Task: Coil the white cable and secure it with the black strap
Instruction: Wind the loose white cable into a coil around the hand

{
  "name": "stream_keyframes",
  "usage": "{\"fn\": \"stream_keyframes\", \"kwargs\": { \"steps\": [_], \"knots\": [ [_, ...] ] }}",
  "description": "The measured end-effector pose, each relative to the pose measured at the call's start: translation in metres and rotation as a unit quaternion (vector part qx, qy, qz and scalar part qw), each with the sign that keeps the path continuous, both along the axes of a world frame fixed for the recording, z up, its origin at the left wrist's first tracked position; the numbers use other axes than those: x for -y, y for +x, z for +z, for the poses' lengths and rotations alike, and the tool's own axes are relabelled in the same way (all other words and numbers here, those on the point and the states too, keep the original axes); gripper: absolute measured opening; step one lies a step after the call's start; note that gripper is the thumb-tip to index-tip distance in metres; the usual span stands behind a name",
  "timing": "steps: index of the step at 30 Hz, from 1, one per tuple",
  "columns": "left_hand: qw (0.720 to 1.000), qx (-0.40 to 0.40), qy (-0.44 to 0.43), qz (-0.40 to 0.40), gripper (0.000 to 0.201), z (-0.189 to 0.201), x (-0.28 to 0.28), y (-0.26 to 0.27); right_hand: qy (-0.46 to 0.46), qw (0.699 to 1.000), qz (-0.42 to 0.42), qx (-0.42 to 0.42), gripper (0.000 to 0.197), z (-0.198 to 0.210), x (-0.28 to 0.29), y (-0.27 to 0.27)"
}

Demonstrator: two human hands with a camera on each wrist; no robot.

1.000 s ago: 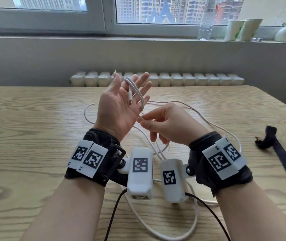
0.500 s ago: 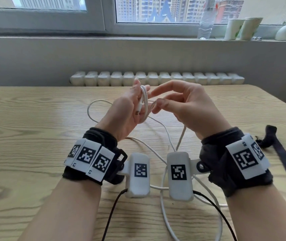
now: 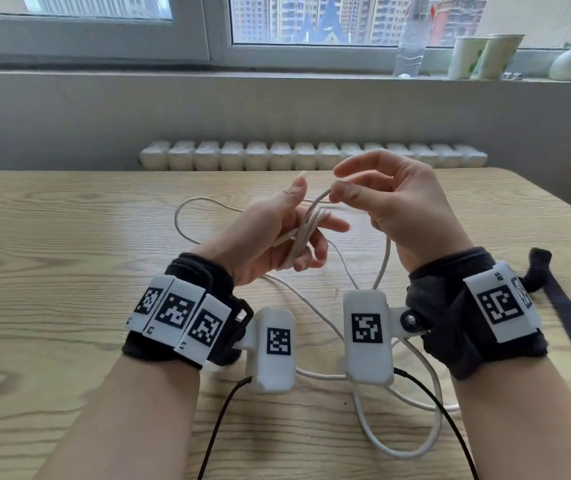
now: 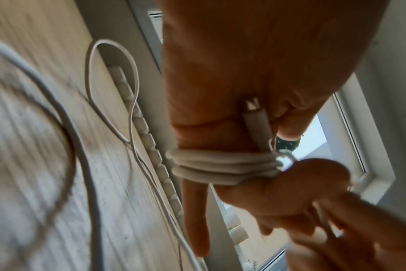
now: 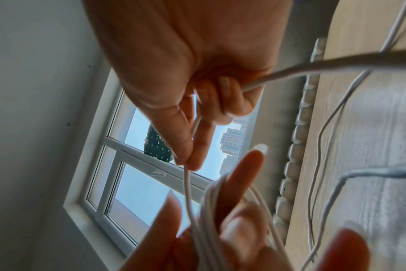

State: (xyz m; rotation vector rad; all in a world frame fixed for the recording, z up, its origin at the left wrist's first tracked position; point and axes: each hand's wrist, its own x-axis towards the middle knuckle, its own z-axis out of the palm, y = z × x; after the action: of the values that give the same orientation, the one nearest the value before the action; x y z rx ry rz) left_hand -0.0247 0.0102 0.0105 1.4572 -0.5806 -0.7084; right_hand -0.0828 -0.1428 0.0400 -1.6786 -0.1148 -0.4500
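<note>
The white cable (image 3: 306,230) is wound in several turns around the fingers of my left hand (image 3: 270,230), which is raised over the table with the thumb up. In the left wrist view the coil (image 4: 220,166) crosses the fingers and the plug (image 4: 255,117) lies against the palm by the thumb. My right hand (image 3: 341,188) is just right of it and pinches the running cable (image 5: 188,181) between thumb and forefinger. The rest of the cable (image 3: 415,452) trails loose on the table. The black strap (image 3: 554,299) lies flat at the right, untouched.
The wooden table (image 3: 69,254) stretches wide on the left. Behind its far edge is a white radiator (image 3: 312,155). On the windowsill stand a bottle (image 3: 410,36), cups (image 3: 485,53) and a small vase (image 3: 570,62). Black camera leads hang from both wrists.
My left hand has turned from palm-up to thumb-up and dropped a little. My right hand has swung the cable up and over the left fingers, adding to the coil.
</note>
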Motion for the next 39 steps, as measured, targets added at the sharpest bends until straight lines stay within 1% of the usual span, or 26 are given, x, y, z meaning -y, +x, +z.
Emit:
{"fn": "stream_keyframes", "kwargs": {
  "steps": [5, 7, 10, 14, 17, 19, 21, 24, 27, 29, 31, 33, 36, 39],
  "knots": [
    [0.993, -0.036, -0.072, -0.092, 0.069, 0.002, -0.007, 0.001, 0.024, 1.0, -0.016, 0.003, 0.012, -0.004, 0.003, 0.004],
    [0.988, -0.045, -0.1, -0.113, 0.07, 0.003, -0.009, 0.0, 0.036, 0.999, -0.007, 0.0, 0.011, -0.005, 0.002, 0.005],
    [0.977, -0.066, -0.155, -0.131, 0.069, 0.006, -0.011, -0.001, 0.07, 0.997, 0.019, -0.034, 0.011, -0.01, 0.004, 0.008],
    [0.948, -0.105, -0.253, -0.159, 0.067, 0.007, -0.012, 0.0, 0.109, 0.992, 0.017, -0.056, 0.007, -0.016, 0.004, 0.013],
    [0.921, -0.124, -0.337, -0.15, 0.067, 0.007, -0.012, 0.001, 0.112, 0.991, 0.025, -0.07, 0.006, -0.02, 0.003, 0.015],
    [0.906, -0.132, -0.38, -0.133, 0.067, 0.007, -0.013, 0.003, 0.09, 0.991, 0.041, -0.091, 0.008, -0.023, 0.001, 0.016],
    [0.903, -0.127, -0.401, -0.093, 0.066, 0.008, -0.013, 0.005, 0.059, 0.989, 0.071, -0.119, 0.014, -0.024, -0.003, 0.016],
    [0.902, -0.119, -0.415, -0.022, 0.062, 0.007, -0.015, 0.009, 0.018, 0.979, 0.13, -0.158, 0.024, -0.024, -0.01, 0.013],
    [0.893, -0.133, -0.427, 0.038, 0.058, 0.006, -0.015, 0.011, -0.037, 0.968, 0.173, -0.176, 0.037, -0.023, -0.015, 0.01],
    [0.89, -0.136, -0.426, 0.087, 0.055, 0.006, -0.013, 0.011, -0.061, 0.961, 0.195, -0.186, 0.041, -0.023, -0.019, 0.009],
    [0.892, -0.128, -0.41, 0.137, 0.051, 0.006, -0.012, 0.011, -0.079, 0.955, 0.204, -0.199, 0.039, -0.022, -0.021, 0.009],
    [0.898, -0.121, -0.389, 0.164, 0.049, 0.005, -0.011, 0.011, -0.095, 0.952, 0.206, -0.204, 0.036, -0.022, -0.021, 0.008],
    [0.909, -0.116, -0.36, 0.176, 0.049, 0.005, -0.01, 0.01, -0.111, 0.954, 0.191, -0.201, 0.033, -0.02, -0.017, 0.008],
    [0.917, -0.112, -0.334, 0.186, 0.049, 0.005, -0.008, 0.01, -0.109, 0.957, 0.178, -0.202, 0.03, -0.018, -0.014, 0.007]
  ]
}}
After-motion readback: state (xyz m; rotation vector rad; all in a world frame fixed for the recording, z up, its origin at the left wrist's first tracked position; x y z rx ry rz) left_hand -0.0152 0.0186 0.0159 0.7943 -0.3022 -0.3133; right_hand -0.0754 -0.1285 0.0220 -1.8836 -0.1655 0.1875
